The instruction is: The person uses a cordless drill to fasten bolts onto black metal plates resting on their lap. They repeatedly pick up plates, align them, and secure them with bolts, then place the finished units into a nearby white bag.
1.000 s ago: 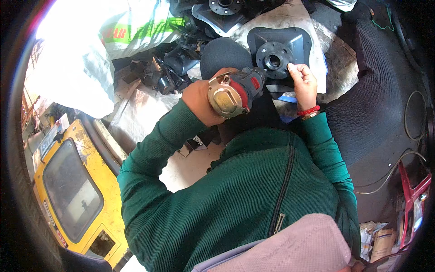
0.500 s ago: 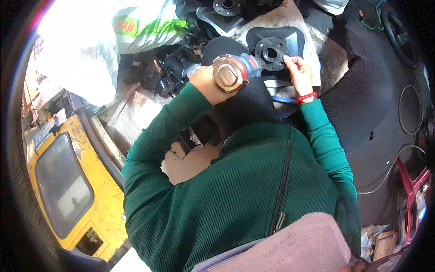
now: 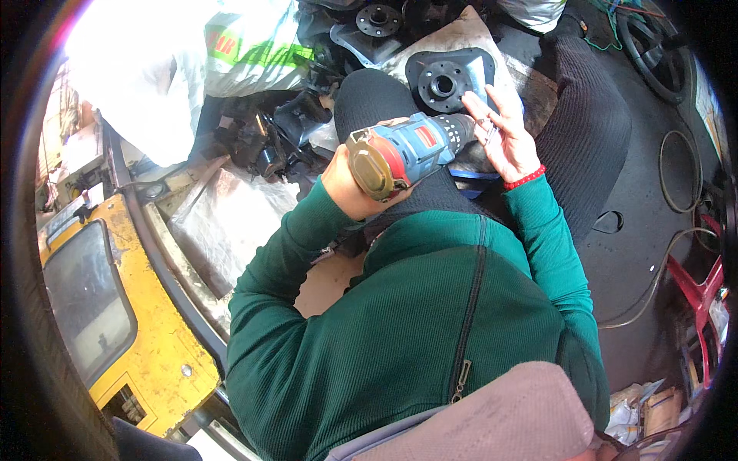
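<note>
My left hand [image 3: 344, 183] is wrapped round the grip of a blue and red cordless drill [image 3: 424, 140], whose battery end faces me. The drill's chuck points right, toward my right hand [image 3: 509, 144]. Palm turned up, that hand has its fingers spread beside the chuck; a small shiny bit shows among them, too small to make out. Just beyond lies a black metal part [image 3: 475, 67], a squarish plate with a round, holed flange on top. It rests on a pale, stained cloth or sheet between my knees. The drill's tip is partly hidden by my fingers.
A similar black flanged part [image 3: 378, 21] lies farther off. Dark metal pieces [image 3: 269, 146] are heaped at the left, near white bags [image 3: 257, 46]. A yellow machine panel [image 3: 165, 342] stands lower left. At right are a cable loop [image 3: 663, 173] and a red frame [image 3: 696, 315].
The drill has come nearer me, its chuck now by my right hand. My right hand has left the flange, drawn back and turned its palm up with fingers apart.
</note>
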A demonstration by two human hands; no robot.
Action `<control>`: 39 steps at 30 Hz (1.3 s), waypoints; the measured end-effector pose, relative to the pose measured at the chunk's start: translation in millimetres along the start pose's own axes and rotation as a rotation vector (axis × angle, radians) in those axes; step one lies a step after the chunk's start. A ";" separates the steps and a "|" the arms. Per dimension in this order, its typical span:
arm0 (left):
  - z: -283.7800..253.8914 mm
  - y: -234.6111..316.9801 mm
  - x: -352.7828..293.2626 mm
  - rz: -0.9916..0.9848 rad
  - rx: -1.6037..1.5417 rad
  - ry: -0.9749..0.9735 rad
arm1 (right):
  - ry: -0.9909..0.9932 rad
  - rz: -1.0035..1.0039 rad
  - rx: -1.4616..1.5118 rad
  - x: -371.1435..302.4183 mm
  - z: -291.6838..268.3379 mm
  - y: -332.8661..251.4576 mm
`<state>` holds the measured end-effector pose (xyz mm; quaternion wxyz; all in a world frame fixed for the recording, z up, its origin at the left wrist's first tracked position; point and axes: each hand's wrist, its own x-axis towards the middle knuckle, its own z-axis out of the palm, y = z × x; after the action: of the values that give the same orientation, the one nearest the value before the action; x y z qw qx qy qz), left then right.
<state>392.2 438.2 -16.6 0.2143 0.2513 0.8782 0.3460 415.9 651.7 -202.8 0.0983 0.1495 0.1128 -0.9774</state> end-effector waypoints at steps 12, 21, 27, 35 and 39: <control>4.6 -13.0 3.3 0.029 0.093 -0.034 | -0.056 0.091 0.063 2.1 -6.3 10.3; -3.7 -25.8 6.7 -0.022 0.250 -0.253 | 0.046 0.148 0.024 2.9 2.6 11.6; -10.1 -22.2 18.1 -0.003 0.337 -0.057 | 0.373 0.080 -0.197 6.0 -36.0 22.9; -8.4 -28.3 41.5 -0.162 0.353 -0.123 | 0.470 0.062 -0.455 29.4 -26.8 40.2; -14.1 -27.2 58.1 -0.306 0.316 -0.276 | 0.429 0.095 -0.569 33.0 -29.5 45.2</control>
<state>331.1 448.1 -38.4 0.3401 0.1907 0.9115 0.1305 403.2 610.6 -249.3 0.1556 0.3230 0.3912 -0.8476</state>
